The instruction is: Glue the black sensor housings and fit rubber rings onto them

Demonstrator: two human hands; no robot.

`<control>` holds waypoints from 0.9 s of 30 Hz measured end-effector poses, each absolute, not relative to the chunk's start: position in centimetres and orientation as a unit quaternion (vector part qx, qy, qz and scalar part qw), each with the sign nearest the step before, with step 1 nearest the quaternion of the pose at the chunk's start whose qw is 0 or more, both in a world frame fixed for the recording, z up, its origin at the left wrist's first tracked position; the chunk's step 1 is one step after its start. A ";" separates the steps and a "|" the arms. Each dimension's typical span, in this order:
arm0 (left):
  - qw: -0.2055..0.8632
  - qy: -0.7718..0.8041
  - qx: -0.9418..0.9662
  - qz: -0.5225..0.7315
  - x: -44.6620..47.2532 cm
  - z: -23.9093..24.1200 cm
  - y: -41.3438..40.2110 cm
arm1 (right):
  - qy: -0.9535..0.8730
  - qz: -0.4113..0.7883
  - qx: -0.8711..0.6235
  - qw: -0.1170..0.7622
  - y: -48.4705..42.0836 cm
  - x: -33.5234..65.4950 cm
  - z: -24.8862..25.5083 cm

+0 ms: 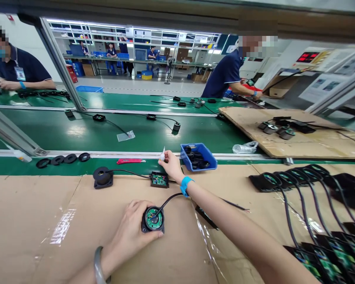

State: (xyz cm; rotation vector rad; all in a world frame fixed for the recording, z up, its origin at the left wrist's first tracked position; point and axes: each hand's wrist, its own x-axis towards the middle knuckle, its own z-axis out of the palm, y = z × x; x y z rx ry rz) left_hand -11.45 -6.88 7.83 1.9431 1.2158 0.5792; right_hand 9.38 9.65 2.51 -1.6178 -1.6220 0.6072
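My left hand (133, 223) is wrapped round the side of a black square-based housing, a round green circuit board (154, 218) facing up inside it. A black cable (170, 197) rises from the board and passes under my right forearm. Farther off, my right hand (173, 167) pinches a small white bottle with a thin pointed nozzle (162, 156), mostly covered by the fingers. Just below that hand lies an open black box with a green board (159, 179), wired to a second black housing (103, 177) on the left.
A blue bin (198, 157) of black parts stands beside my right hand. Behind the cardboard lie a red cutter (131, 161), several black rings (70, 158) and another white bottle (21, 155). Cabled assemblies (296, 177) line the right. Beyond the green belt (100, 134), co-workers sit or stand.
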 end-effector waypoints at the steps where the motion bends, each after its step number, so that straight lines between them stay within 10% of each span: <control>1: 0.375 0.473 0.765 0.225 -11.5 7.8 -6.9 | -0.646 0.225 -0.634 0.361 9.2 9.6 3.0; 13: 0.391 0.435 0.780 0.220 -13.1 7.3 -6.2 | -0.685 0.055 -0.718 0.115 7.1 21.5 11.2; 27: 0.162 0.482 0.859 0.050 2.6 9.8 11.5 | -0.710 -0.013 -0.704 0.003 10.6 21.1 13.2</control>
